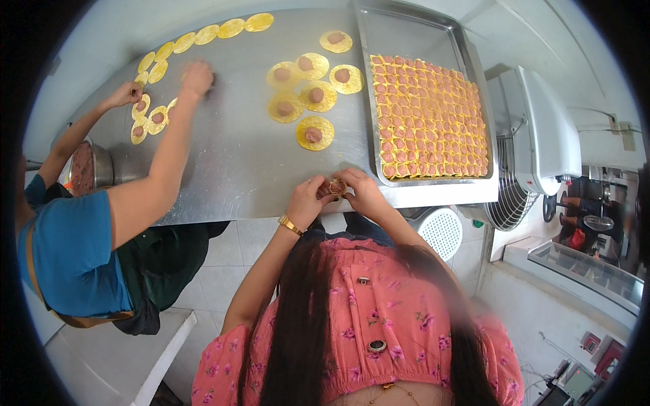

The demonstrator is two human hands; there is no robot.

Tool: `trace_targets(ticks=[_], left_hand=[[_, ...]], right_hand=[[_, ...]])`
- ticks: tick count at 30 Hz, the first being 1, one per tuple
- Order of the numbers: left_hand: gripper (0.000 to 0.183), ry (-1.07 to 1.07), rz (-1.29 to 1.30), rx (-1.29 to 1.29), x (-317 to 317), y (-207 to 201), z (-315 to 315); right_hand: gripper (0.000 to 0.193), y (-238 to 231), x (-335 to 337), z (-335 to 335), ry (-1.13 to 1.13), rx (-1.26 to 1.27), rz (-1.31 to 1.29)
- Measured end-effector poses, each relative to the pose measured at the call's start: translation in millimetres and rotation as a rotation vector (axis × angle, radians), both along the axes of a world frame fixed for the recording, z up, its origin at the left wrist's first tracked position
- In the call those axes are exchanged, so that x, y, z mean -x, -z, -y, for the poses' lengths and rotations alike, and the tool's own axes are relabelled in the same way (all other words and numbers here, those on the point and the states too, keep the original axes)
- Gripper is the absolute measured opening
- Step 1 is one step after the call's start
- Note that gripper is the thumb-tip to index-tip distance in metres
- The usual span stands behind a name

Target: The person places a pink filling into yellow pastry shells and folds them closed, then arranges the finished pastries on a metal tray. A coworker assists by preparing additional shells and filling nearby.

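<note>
At the near edge of the steel table, my left hand (309, 201) and my right hand (364, 193) pinch a small dumpling (336, 187) between them. Its yellow wrapper is gathered around pinkish filling. Just beyond my hands lie several flat round yellow wrappers, each with a ball of filling; the nearest wrapper (324, 139) is close to my left hand. To the right stands a large metal tray (406, 27), its nearer part packed with rows of finished-looking dumplings (430, 118).
A co-worker in a blue sleeve (139, 210) reaches over the table's left side, among more wrappers (184, 42). A metal bowl of filling (84, 169) sits beside that person. Right of the tray stands a large mixer (538, 128); a white perforated stool (440, 233) is below the table edge.
</note>
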State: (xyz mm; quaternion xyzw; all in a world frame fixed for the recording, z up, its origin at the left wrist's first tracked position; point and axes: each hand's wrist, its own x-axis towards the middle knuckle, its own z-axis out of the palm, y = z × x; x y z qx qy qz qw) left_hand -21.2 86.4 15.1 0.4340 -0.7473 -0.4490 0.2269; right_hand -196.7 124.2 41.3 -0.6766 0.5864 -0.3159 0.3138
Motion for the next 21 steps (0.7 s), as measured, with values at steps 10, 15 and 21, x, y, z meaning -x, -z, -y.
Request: trace_targets(ticks=[10,15,21], left_hand=[[0.025,-0.014,-0.09,-0.044,-1.1,-6.7,-4.7],[0.024,-0.042,-0.045,-0.025,-0.9,0.0,-7.9],[0.022,-0.025,0.01,-0.006,-4.1,2.9,-8.3]], right_hand=[[0.029,-4.5,-5.7,-5.0,0.004,0.022,-0.001],[0.032,2.2,-10.6,-8.2,0.031,0.002,-0.042],[0.028,1.3,-8.6,-7.4,0.017,0.05,-0.058]])
